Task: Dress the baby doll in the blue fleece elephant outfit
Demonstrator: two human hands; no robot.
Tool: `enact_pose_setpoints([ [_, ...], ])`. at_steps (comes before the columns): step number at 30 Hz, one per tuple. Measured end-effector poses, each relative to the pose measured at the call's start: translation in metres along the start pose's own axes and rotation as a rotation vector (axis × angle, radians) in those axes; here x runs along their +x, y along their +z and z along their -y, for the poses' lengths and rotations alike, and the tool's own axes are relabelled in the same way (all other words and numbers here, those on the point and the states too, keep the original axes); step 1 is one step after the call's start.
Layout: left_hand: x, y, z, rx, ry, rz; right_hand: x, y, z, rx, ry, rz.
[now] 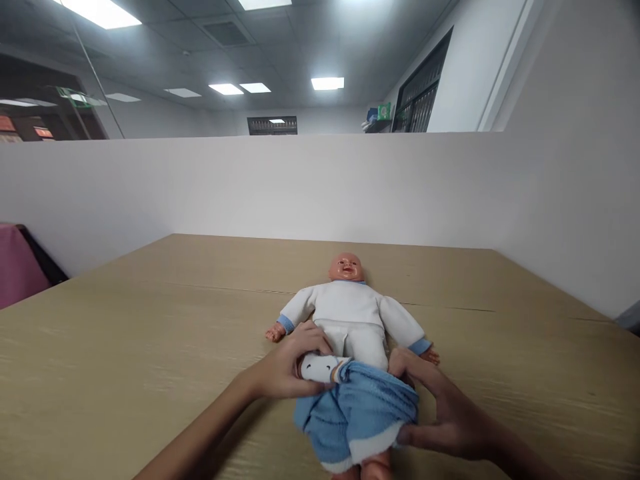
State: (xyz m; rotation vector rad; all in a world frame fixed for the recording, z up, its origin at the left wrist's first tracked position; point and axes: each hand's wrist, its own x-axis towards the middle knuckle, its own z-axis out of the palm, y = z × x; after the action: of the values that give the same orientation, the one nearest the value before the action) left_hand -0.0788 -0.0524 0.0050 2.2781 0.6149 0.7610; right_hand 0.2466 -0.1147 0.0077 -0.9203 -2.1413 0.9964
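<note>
A baby doll (350, 307) in a white top with blue cuffs lies on its back on the wooden table (125, 347), head pointing away from me. Blue trousers (360, 413) are bunched over its legs, with a white cuff at the leg end. My left hand (293, 363) is closed, pinching the trousers' white waistband at the doll's hip. My right hand (440, 410) grips the other side of the trousers, thumb at the cuff and fingers up at the waist. The doll's bare feet show at the bottom edge.
White partition walls (310, 187) enclose the table at the back and right. A pink cloth over a dark chair (20, 267) stands at the far left. Ceiling lights and a dark window are beyond the partition.
</note>
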Motion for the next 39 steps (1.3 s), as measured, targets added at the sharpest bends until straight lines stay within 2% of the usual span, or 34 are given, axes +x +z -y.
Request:
enact_pose_setpoints([
  [4, -0.002, 0.012, 0.022, -0.147, -0.117, -0.181, 0.011, 0.005, -0.015, 0.171, 0.043, -0.08],
  [8, -0.008, 0.019, 0.035, -0.301, -0.296, -0.208, 0.017, 0.018, -0.033, 0.424, 0.103, -0.133],
  [11, -0.015, 0.016, 0.035, -0.387, -0.366, -0.176, 0.017, 0.03, -0.045, 0.547, 0.155, -0.223],
  [14, -0.017, 0.007, 0.031, -0.374, -0.355, -0.08, 0.013, 0.04, -0.05, 0.691, 0.24, -0.301],
  [18, -0.016, -0.002, 0.031, -0.29, -0.293, 0.069, 0.012, 0.047, -0.048, 0.856, 0.305, -0.289],
  [22, -0.015, -0.002, 0.035, -0.334, -0.312, 0.111, 0.015, 0.048, -0.05, 0.899, 0.292, -0.288],
  [28, -0.015, 0.004, 0.037, -0.468, -0.401, 0.003, 0.02, 0.046, -0.055, 0.995, 0.337, -0.297],
  [35, -0.012, 0.013, 0.046, -0.659, -0.402, -0.095, 0.026, 0.044, -0.041, 1.01, 0.373, -0.304],
  [37, -0.012, 0.015, 0.046, -0.686, -0.425, -0.118, 0.024, 0.044, -0.042, 0.989, 0.362, -0.337],
  [39, -0.011, 0.015, 0.042, -0.678, -0.442, -0.148, 0.022, 0.041, -0.044, 0.869, 0.352, -0.383],
])
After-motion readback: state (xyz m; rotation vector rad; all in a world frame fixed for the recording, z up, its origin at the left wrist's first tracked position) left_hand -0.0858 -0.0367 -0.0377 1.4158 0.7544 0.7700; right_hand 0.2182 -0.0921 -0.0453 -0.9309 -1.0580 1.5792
